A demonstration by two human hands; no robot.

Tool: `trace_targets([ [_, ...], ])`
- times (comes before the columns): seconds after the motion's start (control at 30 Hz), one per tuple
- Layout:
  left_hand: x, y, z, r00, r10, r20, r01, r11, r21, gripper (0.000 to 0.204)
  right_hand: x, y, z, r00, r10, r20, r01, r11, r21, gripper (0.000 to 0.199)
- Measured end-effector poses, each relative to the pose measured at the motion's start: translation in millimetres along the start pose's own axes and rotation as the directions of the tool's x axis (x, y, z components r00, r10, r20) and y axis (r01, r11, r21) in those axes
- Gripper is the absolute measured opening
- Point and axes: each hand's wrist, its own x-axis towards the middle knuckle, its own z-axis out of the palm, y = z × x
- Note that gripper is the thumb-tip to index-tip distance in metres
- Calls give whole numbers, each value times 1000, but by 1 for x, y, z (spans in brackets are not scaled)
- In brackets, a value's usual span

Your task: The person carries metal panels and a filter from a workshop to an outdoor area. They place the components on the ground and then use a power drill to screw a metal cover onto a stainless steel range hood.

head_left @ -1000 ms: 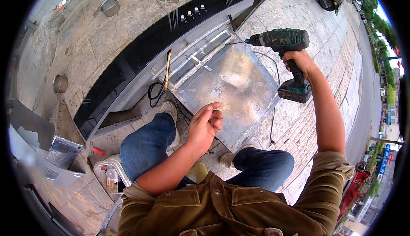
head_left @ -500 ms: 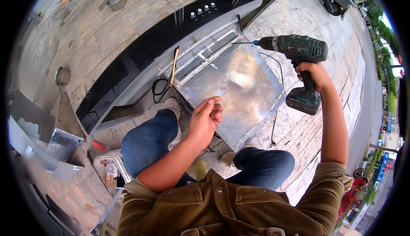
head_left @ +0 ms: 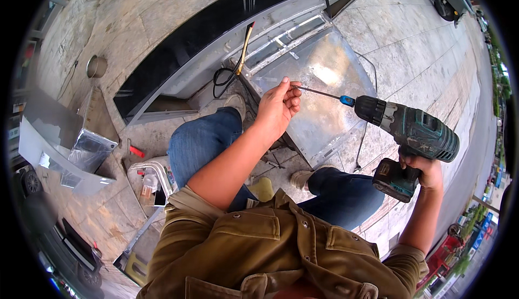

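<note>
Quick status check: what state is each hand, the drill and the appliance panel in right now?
Left hand: raised, fingers pinched on the tip of the long bit.
Right hand: gripping the drill's handle.
Cordless drill: held level, long bit fitted, pointing at the left hand.
Metal panel: lying flat on the pavement.
Black cable: lying loose beside the panel.

The ground is a pavement of large grey stone slabs (head_left: 411,45). On it lies a long black hood panel (head_left: 216,34) with a shiny metal housing (head_left: 324,77) beside it. A black cable (head_left: 221,80) is coiled near the housing. To the left lie a folded grey metal sheet (head_left: 54,137), a small red tool (head_left: 136,151) and a round metal bowl (head_left: 97,65).
</note>
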Motion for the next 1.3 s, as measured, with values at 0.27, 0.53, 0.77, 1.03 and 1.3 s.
trace_targets([
  [0.27, -7, -5, 9, 987, -63, 147, 73, 995, -65, 20, -28, 10, -5, 999, 36, -5, -35, 996, 77, 44],
  [0.53, -9, -7, 12, 987, -52, 152, 74, 987, -143, 19, -36, 23, -1, 993, -4, -115, 17, 994, 106, 45],
  [0.77, -9, -5, 9, 990, -1, 143, 17, 993, -113, 19, -34, 23, 7, 994, -1, -113, 14, 992, 122, 44],
  [1.03, -13, -20, 9, 997, -77, -13, 74, 984, -162, 42, -2, 0, 7, 992, -58, -112, 67, 994, 81, 40],
  [1.3, -12, -25, 13, 995, -101, 23, 103, 988, -115, 39, 119, -43, -7, 993, -89, -83, 79, 990, -121, 9],
])
